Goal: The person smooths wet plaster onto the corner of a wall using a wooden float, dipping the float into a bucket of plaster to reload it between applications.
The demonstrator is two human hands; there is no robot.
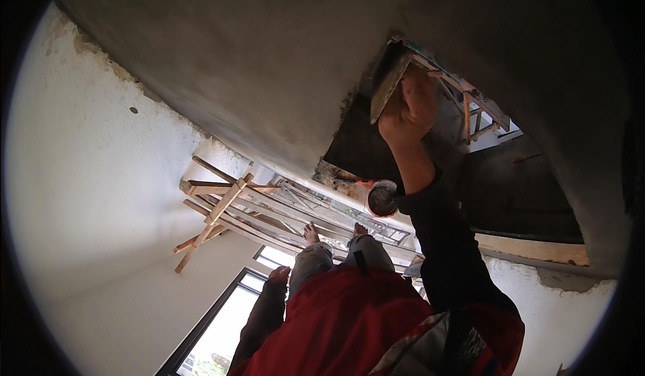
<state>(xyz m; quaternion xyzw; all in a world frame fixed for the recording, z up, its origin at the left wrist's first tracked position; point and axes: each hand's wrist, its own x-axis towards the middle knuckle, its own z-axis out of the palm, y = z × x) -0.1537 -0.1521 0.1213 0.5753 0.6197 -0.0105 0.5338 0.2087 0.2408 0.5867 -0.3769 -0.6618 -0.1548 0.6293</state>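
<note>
While the right hand (411, 105) clamps its fingers around a flat trowel (388, 92) at the opening's ragged rim (345, 107), the grey surface (269, 73) appears largely smooth, the rim seemingly unfinished; the left hand's (279, 274) finger state cannot be told.

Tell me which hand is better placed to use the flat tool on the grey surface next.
Likely the right hand: it is raised near the grey surface and grips the flat tool. The left hand is low, beside the left leg, farther away.
</note>
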